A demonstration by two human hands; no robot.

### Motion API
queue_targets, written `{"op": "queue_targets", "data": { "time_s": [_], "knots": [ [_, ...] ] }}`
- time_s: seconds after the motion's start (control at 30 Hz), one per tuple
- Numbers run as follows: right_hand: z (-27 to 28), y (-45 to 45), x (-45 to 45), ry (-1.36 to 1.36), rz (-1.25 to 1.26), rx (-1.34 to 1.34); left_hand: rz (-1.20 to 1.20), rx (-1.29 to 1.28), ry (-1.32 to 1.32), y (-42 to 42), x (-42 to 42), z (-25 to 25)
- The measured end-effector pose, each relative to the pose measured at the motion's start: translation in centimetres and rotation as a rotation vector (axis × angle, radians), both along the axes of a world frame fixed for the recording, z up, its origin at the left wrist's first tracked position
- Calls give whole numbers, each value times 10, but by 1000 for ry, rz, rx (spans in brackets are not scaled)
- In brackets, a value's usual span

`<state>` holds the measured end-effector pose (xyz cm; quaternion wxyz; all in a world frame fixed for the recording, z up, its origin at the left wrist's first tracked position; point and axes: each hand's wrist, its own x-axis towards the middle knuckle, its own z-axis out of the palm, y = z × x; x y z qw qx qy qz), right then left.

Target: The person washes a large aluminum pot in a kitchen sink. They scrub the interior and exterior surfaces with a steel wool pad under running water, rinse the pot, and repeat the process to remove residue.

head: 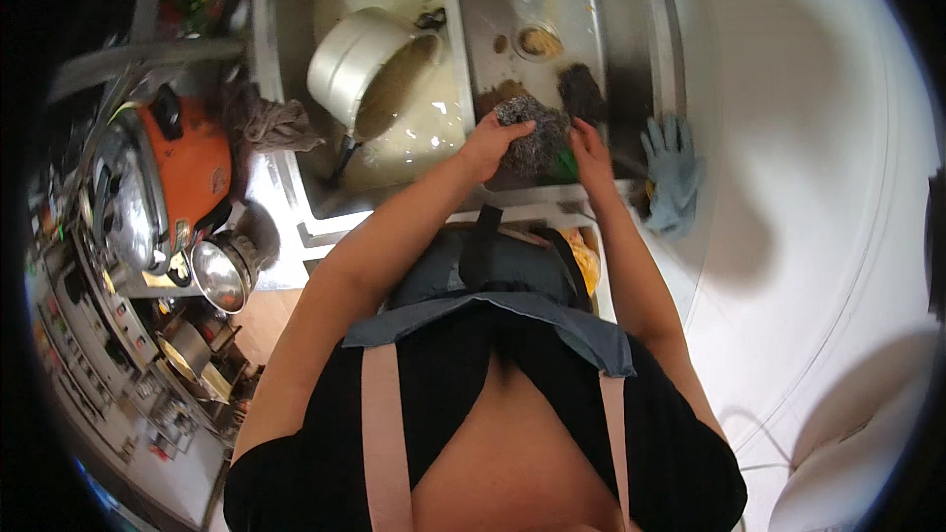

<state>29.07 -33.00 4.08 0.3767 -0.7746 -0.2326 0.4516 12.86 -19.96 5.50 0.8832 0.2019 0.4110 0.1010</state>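
Note:
A grey steel-wool scourer (533,139) is spread out over the near end of the right sink basin (491,4). My left hand (488,146) grips its left side, thumb on top. At the scourer's right edge are the curled fingers of my right hand (593,157), which appear to pinch it; the thumb is hidden. Something green (565,165) shows below, between the scourer and my right hand. A dark scouring pad or cloth (581,92) lies just beyond my right fingers. Brown residue (502,92) shows behind the scourer, and food scraps (543,42) sit in the drain.
A metal pot (351,63) with a black handle lies tilted in cloudy water in the left basin. A grey rubber glove (674,177) hangs over the right rim. On the left are a brown rag (277,122), an orange lidded appliance (191,170) and a steel bowl (219,273).

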Motion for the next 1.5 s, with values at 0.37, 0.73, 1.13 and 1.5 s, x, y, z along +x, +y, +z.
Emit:
{"op": "queue_targets", "data": {
  "time_s": [0.37, 0.73, 1.13, 1.5],
  "knots": [
    [94, 89, -70, 828, -120, 233, 94, 301, -58, 61, -44, 91],
    [43, 94, -23, 426, -214, 341, 611, -146, 320, 135, -58, -25],
    [66, 120, 20, 613, -258, 221, 1249, -73, -93, 159, -73, -41],
    [21, 173, 6, 31, -100, 285, 776, 174, 7, 119, -173, 53]
  ]
}}
